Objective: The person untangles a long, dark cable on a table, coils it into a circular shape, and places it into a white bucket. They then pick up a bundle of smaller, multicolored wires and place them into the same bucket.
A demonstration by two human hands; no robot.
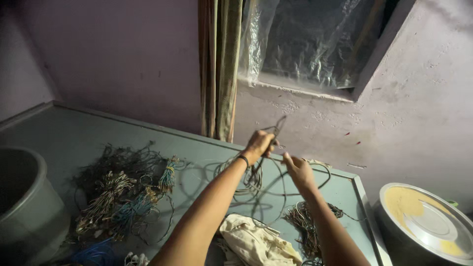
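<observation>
Head view: the left hand (259,144), fingers closed, grips a wire (276,129) lifted above the far right part of the table (79,133). The right hand (297,170), just right of it, pinches the same wire. Wire loops (249,182) lie below the hands. A wire heap (123,192) lies left, a cloth (256,241) near, a bucket (29,207) far left, a pot (423,221) right.

Before you on the table (69,133), a heap of bundled wires (123,192) lies left beside a bucket (29,207), a cloth (256,244) nearest you, loose wire loops (256,180) behind it under your hands, another bundle (305,226) right, a lidded pot (423,224) beyond the table's right edge.
</observation>
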